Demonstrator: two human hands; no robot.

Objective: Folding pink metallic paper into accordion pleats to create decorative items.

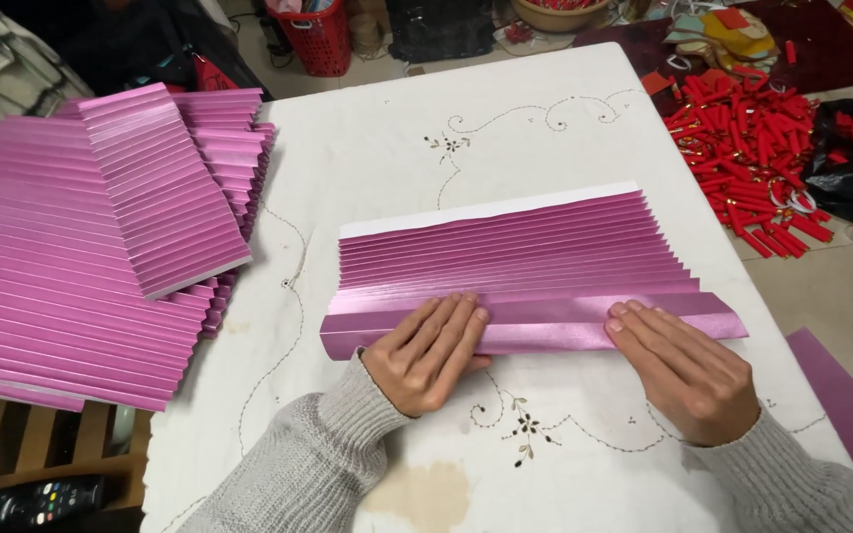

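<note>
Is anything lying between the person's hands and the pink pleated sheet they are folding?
Nothing visible. The left hand and right hand both rest flat, fingers directly on the near folded edge of the pink pleated sheet. The stack of finished pleated sheets lies apart on the left.

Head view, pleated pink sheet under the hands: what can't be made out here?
- Pleated pink sheet: the near fold's underside is hidden by the left hand and right hand.
- Palms and thumbs: turned down, so whether they pinch or only press is unclear.
- Stack of pleated sheets: cut off by the left edge; count unclear.
- Red tubes on the floor: too small to identify.
- Flat pink sheet: cut off by the right edge.
</note>
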